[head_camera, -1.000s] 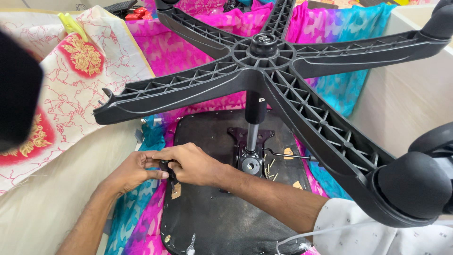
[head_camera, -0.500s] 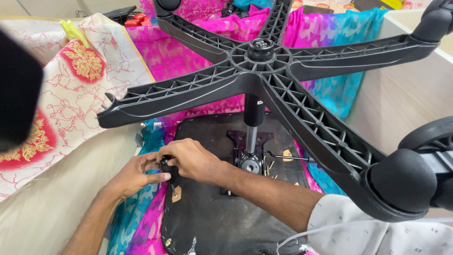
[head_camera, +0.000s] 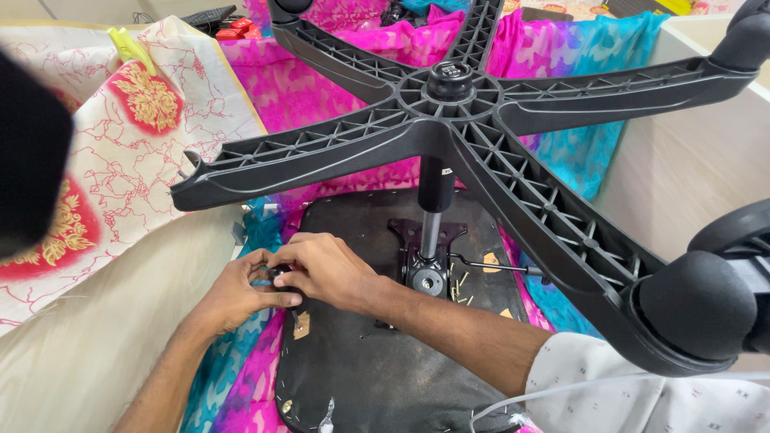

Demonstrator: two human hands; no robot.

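Observation:
An office chair lies upside down, its black five-armed base pointing up at me on a metal column. The column stands in a black mechanism plate on the black underside of the seat. My left hand and my right hand meet at the seat's left edge, fingers pinched together on a small dark part that they mostly hide. Several loose screws lie beside the mechanism.
A thin lever sticks out to the right of the mechanism. Black castors sit on the arm ends, one close at the right. Pink and blue cloth lies under the chair, a white and red patterned cloth to the left.
Both hands stay at the seat's left edge with only slight finger movement. The view has shifted a little, so the chair base sits slightly further right in frame.

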